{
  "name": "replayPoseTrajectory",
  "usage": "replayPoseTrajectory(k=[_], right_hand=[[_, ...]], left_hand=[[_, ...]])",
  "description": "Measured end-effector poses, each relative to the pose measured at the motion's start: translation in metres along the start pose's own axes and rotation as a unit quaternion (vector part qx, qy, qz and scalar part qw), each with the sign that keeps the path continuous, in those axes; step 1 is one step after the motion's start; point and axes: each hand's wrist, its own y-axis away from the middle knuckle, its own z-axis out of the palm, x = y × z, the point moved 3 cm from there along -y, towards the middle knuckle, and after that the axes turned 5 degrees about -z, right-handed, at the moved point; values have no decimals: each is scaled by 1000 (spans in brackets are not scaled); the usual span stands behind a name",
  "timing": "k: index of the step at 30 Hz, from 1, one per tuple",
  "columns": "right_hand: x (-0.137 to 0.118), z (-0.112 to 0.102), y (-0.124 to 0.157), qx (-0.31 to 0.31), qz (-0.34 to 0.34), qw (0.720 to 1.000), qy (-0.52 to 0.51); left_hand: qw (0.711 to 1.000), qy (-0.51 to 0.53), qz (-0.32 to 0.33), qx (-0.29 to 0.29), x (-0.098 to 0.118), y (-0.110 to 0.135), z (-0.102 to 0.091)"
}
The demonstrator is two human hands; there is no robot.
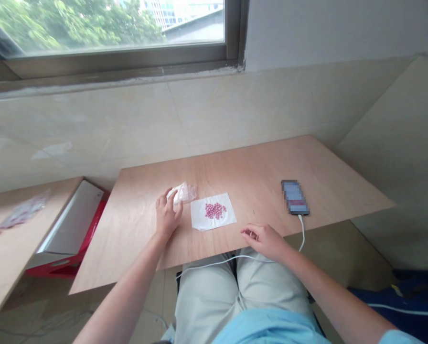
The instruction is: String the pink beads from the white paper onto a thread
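On the wooden tabletop lies a white paper sheet with a cluster of small pinkish-red beads heaped on it. My left hand is just left of the sheet, fingers spread and bent, at the near edge of a clear plastic bag. The fingertips reach the bag, but I cannot tell how firmly they touch it. To the right of the sheet, at the table's front edge, my right hand is curled with its fingers closed. Whatever may be between those fingers is too small or hidden to make out.
A phone with a white cable lies on the right of the table. The cable crosses my lap. A second table at left bears another plastic bag. Between the tables is a red crate.
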Motion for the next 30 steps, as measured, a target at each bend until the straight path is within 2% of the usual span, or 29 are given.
replayPoseTrajectory(k=[3,4,7,9,12,15,20,25,30], right_hand=[[-6,12,18,-53,-2,998,40],[-7,17,22,-66,-5,996,56],[-11,31,30,-93,-9,991,100],[-15,37,32,-106,-12,986,125],[-21,43,35,-124,-16,981,150],[-25,46,39,-137,-31,977,158],[-22,52,45,-182,-34,960,212],[-17,44,45,-189,-1,953,238],[-4,21,42,-155,64,953,252]], left_hand=[[999,48,0,0,35,20,-23],[997,76,4,-25,49,29,-30],[977,133,13,-167,97,63,-46],[952,146,31,-267,128,89,-53],[919,137,43,-367,158,126,-55],[907,106,19,-408,162,155,-46],[890,-30,-32,-453,144,182,-23],[894,-41,-13,-447,145,177,-23],[892,57,30,-447,156,172,-22]])
